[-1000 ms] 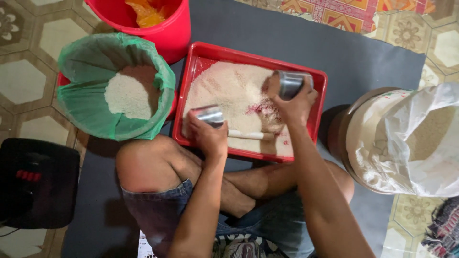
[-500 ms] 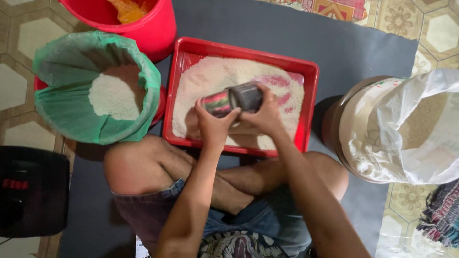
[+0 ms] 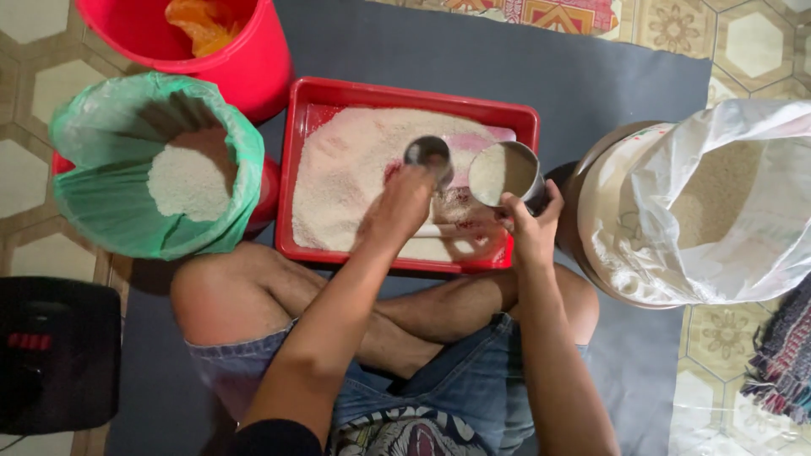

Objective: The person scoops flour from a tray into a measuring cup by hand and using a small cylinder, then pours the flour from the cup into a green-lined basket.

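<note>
Together, your left hand gripped a small steel cup and your right hand clasped a rice-filled steel cup over the red plastic tray.

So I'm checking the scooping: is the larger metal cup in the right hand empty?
No, the larger metal cup held by the right hand is filled nearly to its rim with white grains.

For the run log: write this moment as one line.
left hand: small metal cup | right hand: rice-filled metal cup | over red tray

2 steel cups above the rice tray — right one full.
</note>
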